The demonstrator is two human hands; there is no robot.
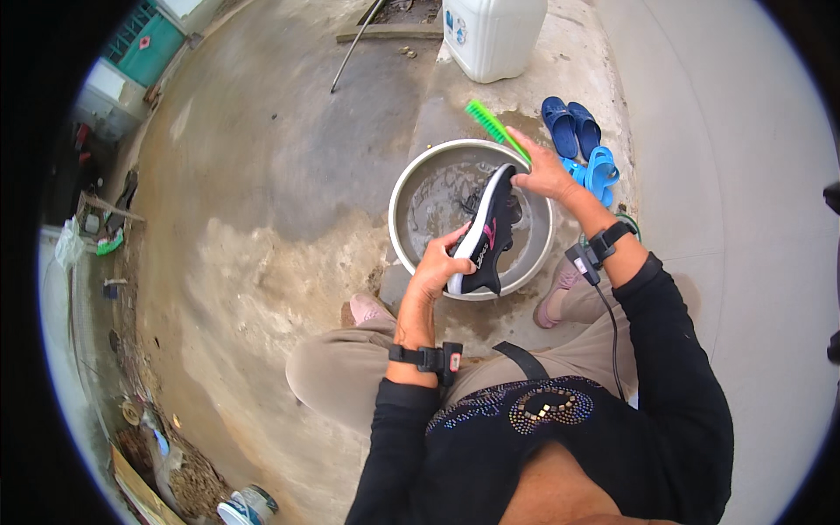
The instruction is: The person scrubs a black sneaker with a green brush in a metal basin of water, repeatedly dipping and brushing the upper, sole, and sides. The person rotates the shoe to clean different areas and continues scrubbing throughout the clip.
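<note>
A black sneaker (497,223) with a white sole and a pink mark is tilted on its side above a round metal basin (398,248). My left hand (441,264) grips the sneaker at its heel end. In my right hand (545,167) is the handle of a green brush (489,121), its bristles pointing away from the shoe; the fingers of this hand also touch the toe end. Murky water (433,203) lies in the basin, with dark laces or another dark item partly in it, too unclear to name.
Dark blue slippers (561,128) and light blue sandals (600,172) stand right of the basin. Beyond it is a large white plastic jug (492,39). A thin metal rod (354,47) slants over the concrete floor. My feet in pink shoes (371,308) flank the basin.
</note>
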